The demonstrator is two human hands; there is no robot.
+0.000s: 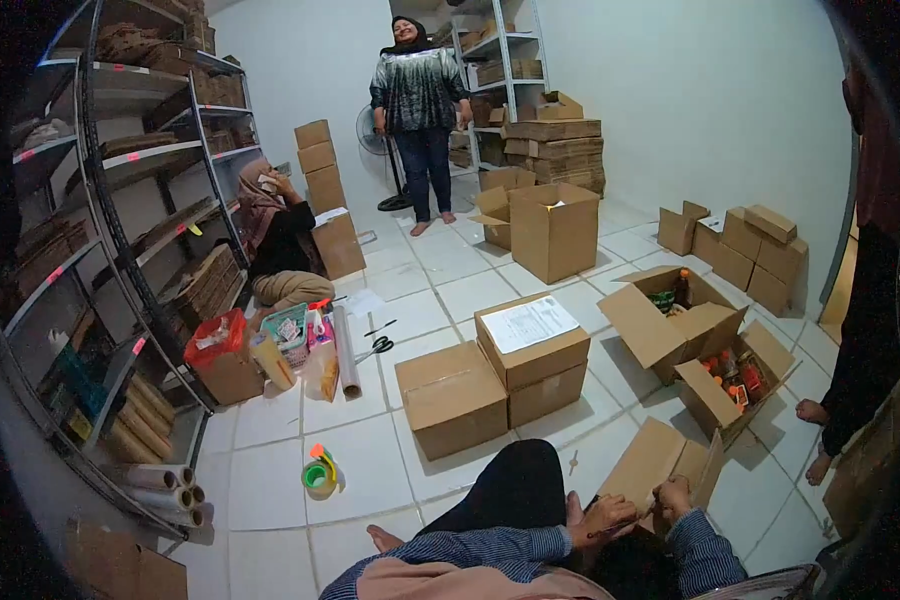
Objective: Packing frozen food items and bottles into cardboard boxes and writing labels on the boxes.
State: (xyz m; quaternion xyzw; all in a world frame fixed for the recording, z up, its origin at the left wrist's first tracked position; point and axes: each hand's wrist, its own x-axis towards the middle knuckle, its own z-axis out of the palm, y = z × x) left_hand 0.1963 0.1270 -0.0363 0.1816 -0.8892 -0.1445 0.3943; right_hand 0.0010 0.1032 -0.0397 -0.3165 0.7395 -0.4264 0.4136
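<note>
A cardboard box (640,457) stands in front of me at the lower right, partly hidden by my hands and sleeves. My left hand (606,519) lies across its near side with the fingers bent; what they grip cannot be made out. On the right, my right hand (673,496) is closed at the near edge of the box. Something small and pale shows between the two hands, too small to name. Left of my bent knee, a tape dispenser with a green roll (318,477) rests on the tiled floor (359,480).
Closed cartons (454,397) sit ahead, one topped by a printed sheet (529,324). Open boxes of bottles and jars (742,379) are at right. Scissors (381,344) and a film roll (346,352) lie left. Shelving (157,150) lines the left wall. Three other people are nearby.
</note>
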